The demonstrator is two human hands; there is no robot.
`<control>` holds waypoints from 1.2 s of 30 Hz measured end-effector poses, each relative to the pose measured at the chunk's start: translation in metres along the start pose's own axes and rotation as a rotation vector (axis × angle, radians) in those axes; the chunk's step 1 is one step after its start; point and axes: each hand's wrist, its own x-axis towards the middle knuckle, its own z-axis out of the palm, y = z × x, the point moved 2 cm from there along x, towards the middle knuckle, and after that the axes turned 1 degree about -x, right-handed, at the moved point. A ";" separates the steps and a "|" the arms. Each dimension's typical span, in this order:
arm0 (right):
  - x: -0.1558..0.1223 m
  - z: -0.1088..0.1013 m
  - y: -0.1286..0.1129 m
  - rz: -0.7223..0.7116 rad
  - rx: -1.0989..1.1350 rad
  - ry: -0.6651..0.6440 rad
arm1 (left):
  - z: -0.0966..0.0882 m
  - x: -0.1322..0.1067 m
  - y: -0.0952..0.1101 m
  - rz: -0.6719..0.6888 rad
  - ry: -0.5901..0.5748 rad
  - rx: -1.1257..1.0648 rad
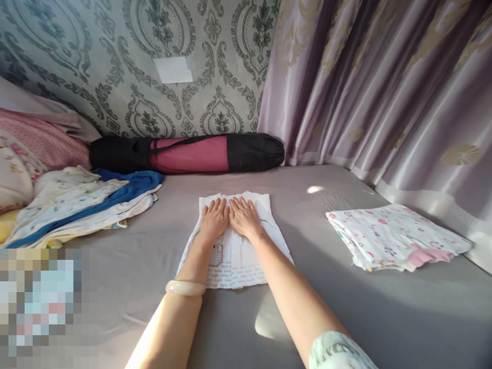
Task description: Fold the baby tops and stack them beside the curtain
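A small white shirt point(246, 261) with printed lettering and a drawn figure lies spread out on the grey bed sheet point(154, 287). My left hand point(215, 218) rests flat on its upper part, fingers stretched out. Beside it, almost touching, my right hand point(243, 215) also presses flat on the cloth with its fingers extended. Both forearms cross over the shirt and cover parts of its sides. A pale bangle point(186, 288) circles my left forearm.
Folded white printed cloth point(395, 236) lies to the right. Loose clothes point(84, 200) are heaped at the left, near pillows point(42, 138). A black and dark pink rolled bag point(188, 154) lies along the papered wall point(213, 31). A purple curtain point(346, 77) hangs at the right.
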 end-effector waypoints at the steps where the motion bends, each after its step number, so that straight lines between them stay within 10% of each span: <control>1: 0.000 0.000 0.000 0.000 -0.001 -0.001 | 0.000 0.000 0.000 0.000 0.003 0.006; 9: 0.002 -0.011 0.006 0.120 -0.046 0.074 | -0.010 0.002 0.002 0.013 0.124 0.074; 36: 0.002 -0.026 0.033 0.350 -0.042 -0.026 | -0.015 0.002 -0.018 -0.155 0.015 -0.040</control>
